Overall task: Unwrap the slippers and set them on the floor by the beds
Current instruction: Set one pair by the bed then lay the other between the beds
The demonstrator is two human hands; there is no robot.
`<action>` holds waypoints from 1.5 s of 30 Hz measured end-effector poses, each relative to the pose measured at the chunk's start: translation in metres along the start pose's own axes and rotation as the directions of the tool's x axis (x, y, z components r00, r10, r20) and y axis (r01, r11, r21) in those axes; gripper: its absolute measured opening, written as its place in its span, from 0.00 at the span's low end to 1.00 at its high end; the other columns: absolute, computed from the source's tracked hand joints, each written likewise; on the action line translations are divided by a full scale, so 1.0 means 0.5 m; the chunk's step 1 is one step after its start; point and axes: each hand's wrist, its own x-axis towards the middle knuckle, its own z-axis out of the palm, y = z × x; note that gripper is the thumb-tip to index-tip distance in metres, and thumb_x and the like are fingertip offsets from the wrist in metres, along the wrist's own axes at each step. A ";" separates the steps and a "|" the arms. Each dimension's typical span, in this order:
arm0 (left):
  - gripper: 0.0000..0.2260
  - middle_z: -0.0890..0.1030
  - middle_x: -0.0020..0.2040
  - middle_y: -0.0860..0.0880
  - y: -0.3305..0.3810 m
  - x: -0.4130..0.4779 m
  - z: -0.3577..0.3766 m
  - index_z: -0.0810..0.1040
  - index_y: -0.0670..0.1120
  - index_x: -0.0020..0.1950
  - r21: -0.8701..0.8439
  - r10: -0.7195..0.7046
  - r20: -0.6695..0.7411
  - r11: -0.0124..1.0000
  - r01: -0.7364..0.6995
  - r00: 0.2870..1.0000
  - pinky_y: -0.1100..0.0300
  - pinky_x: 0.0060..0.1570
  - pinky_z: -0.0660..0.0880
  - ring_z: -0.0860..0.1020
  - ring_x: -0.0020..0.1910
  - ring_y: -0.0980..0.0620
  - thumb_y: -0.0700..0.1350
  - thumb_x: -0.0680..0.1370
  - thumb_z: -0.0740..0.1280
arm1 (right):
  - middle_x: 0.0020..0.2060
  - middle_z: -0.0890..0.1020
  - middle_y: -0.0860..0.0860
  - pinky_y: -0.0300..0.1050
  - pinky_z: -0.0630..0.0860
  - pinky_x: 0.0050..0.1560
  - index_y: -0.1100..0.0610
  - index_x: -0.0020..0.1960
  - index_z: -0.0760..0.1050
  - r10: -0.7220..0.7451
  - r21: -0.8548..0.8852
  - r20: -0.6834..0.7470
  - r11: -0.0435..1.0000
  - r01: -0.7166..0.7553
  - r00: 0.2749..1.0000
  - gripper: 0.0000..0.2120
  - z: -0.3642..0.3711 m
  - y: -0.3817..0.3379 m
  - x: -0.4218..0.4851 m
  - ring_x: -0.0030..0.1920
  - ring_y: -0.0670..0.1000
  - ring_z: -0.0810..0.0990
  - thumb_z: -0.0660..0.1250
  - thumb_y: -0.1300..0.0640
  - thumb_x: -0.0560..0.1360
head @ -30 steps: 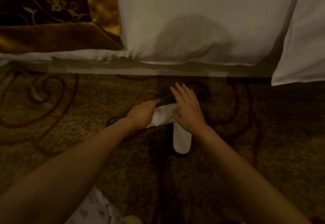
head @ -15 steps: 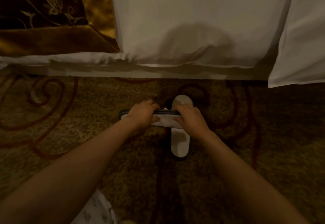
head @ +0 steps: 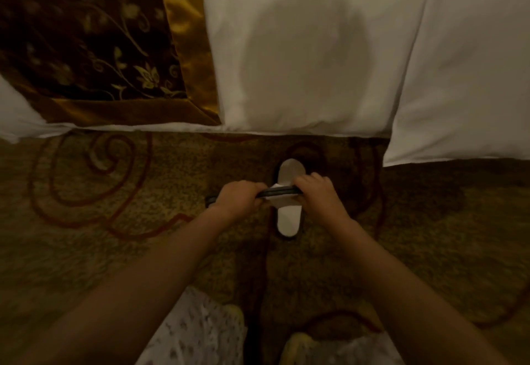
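Observation:
One white slipper (head: 289, 218) lies flat on the patterned carpet, toe toward the bed. Across it, both hands hold a second slipper (head: 279, 192) on edge, so its dark sole rim faces up. My left hand (head: 239, 197) grips its left part, and the heel end pokes out past my wrist. My right hand (head: 318, 194) grips its right end. A bit of white upper shows between the hands. I cannot make out any wrapper.
White bed linen (head: 301, 63) hangs down just beyond the slippers, with a brown and gold bed runner (head: 94, 49) at left. A second white sheet (head: 470, 78) hangs at right. My knees and yellow footwear (head: 298, 344) are at the bottom edge.
My right hand, flat over the slippers a second ago, has closed on the second slipper. That slipper has turned up on its edge, and the lying slipper's toe has come into view.

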 end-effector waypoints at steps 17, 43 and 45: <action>0.08 0.81 0.48 0.49 0.023 -0.439 -0.741 0.76 0.51 0.54 -0.052 -0.118 -0.193 0.993 0.110 0.974 0.52 0.45 0.76 0.79 0.48 0.48 0.49 0.78 0.60 | 0.53 0.79 0.53 0.47 0.67 0.54 0.54 0.55 0.73 -0.279 -0.088 0.051 0.955 0.283 0.959 0.09 -0.713 -0.526 0.100 0.55 0.55 0.73 0.62 0.57 0.75; 0.14 0.82 0.49 0.44 -0.488 -0.676 -1.258 0.76 0.46 0.57 -0.289 -0.498 -0.515 0.867 0.405 0.698 0.54 0.42 0.74 0.80 0.47 0.44 0.53 0.78 0.62 | 0.47 0.81 0.51 0.48 0.70 0.53 0.52 0.52 0.78 -0.689 -0.072 -0.073 0.724 0.686 0.721 0.08 -0.940 -1.200 0.651 0.50 0.53 0.76 0.67 0.55 0.73; 0.14 0.82 0.50 0.45 -0.538 -0.689 -1.293 0.76 0.48 0.58 -0.316 -0.539 -0.536 0.842 0.438 0.649 0.57 0.40 0.72 0.80 0.48 0.45 0.53 0.77 0.62 | 0.46 0.82 0.50 0.48 0.70 0.51 0.51 0.51 0.78 -0.721 -0.077 -0.081 0.693 0.717 0.688 0.08 -0.941 -1.260 0.705 0.50 0.53 0.75 0.67 0.54 0.72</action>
